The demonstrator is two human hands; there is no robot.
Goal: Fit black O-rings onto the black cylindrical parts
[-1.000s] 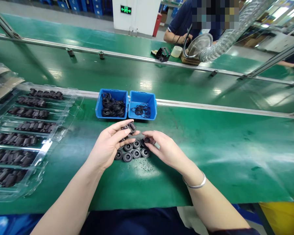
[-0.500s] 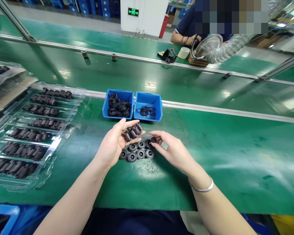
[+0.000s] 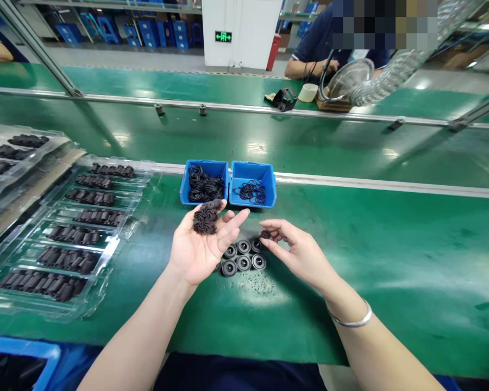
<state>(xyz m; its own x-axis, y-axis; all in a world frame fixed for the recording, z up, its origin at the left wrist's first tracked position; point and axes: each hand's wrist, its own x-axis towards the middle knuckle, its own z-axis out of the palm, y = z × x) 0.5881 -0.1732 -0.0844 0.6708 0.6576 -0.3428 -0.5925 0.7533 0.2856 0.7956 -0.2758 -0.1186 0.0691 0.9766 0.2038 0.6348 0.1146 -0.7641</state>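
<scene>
My left hand [image 3: 195, 252] is turned palm up with a small stack of dark brown, gear-like parts [image 3: 206, 218] held at its thumb and fingers; some of its fingers stretch out to the right. Between thumb and fingertips, my right hand [image 3: 299, 252] pinches one small dark toothed part [image 3: 265, 234]. Just below and between the hands, several round black cups with centre holes [image 3: 243, 263] stand in two rows on the green table. The left hand hides some of them. The held part is near the back right cup, and I cannot tell whether they touch.
Behind my hands are a blue bin [image 3: 183, 193] of many thin black rings and a second blue bin [image 3: 271, 196] with fewer. Clear plastic trays [image 3: 111, 247] of dark parts lie left. Beyond a metal rail [image 3: 244, 107], a person [image 3: 305, 65] sits near a flexible duct [image 3: 385, 81].
My left hand has turned its palm further up, tilting the stack so its toothed ends show, and has opened out some fingers. My right hand keeps its pinch. The camera view has shifted slightly.
</scene>
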